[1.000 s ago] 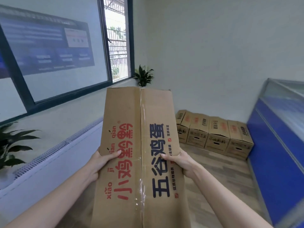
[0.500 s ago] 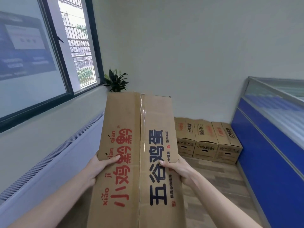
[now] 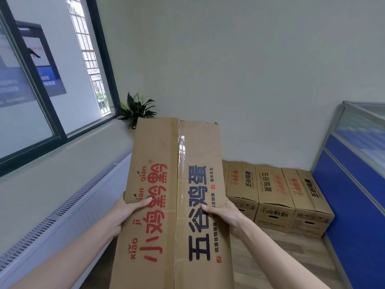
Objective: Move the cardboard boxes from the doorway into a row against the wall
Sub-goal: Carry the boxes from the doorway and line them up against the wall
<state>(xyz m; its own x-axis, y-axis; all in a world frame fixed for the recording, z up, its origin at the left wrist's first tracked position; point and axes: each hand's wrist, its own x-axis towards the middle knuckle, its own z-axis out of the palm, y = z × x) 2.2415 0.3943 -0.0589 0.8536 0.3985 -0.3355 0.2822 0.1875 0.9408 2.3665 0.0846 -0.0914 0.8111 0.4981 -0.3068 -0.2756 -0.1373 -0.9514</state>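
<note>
I carry a long taped cardboard box point(image 3: 166, 163) with red and dark printed characters, held out in front of me above the floor. My left hand point(image 3: 125, 211) grips its left edge, thumb on top. My right hand point(image 3: 225, 215) grips its right edge, thumb on the top face. A row of matching cardboard boxes point(image 3: 270, 195) stands on the floor against the far white wall, to the right of the carried box. The row's left end is hidden behind the carried box.
A white radiator cover point(image 3: 73, 209) runs along the left wall under a dark-framed window point(image 3: 62, 90). A potted plant point(image 3: 135, 110) sits on the sill in the far corner. A blue partition point(image 3: 358, 195) bounds the right side. Wooden floor point(image 3: 281, 257) lies ahead.
I have moved closer to the far wall with the box. The row of boxes and the plant appear larger, and the window has slid further left. Both hands keep the same hold.
</note>
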